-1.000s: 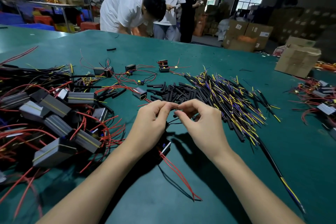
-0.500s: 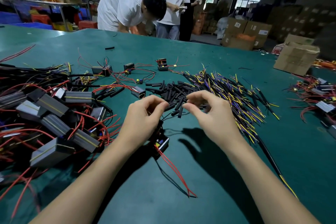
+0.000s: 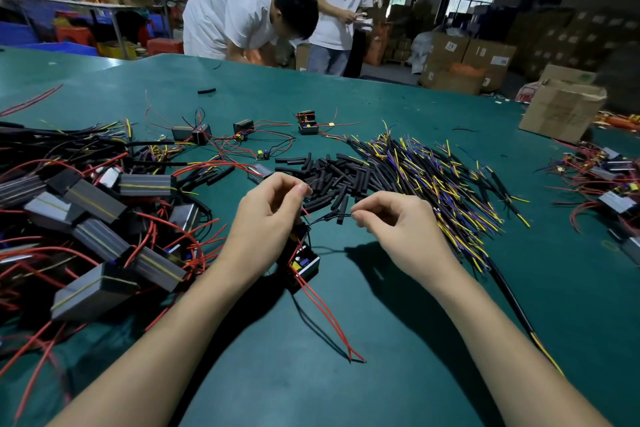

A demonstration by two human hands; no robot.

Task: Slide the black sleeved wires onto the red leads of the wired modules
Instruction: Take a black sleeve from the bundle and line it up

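A small black wired module (image 3: 304, 263) lies on the green table just below my left hand (image 3: 268, 215), with two red leads (image 3: 325, 319) trailing toward me. My left hand pinches a thin lead from the module between thumb and forefinger. My right hand (image 3: 398, 222) pinches the end of a thin black wire (image 3: 329, 217) that runs back to the module. A heap of short black sleeves (image 3: 332, 173) lies just beyond my hands. Right of that heap is a pile of black sleeved wires (image 3: 433, 177) with yellow and blue ends.
A big heap of grey modules with red leads (image 3: 97, 218) fills the left. Loose modules (image 3: 308, 121) lie farther back, and more modules (image 3: 606, 184) at the right edge. A cardboard box (image 3: 561, 107) stands on the far right. Two people stand beyond the table.
My hands have drawn apart sideways, stretching the thin black wire between them. My left hand now holds a lead higher above the module.
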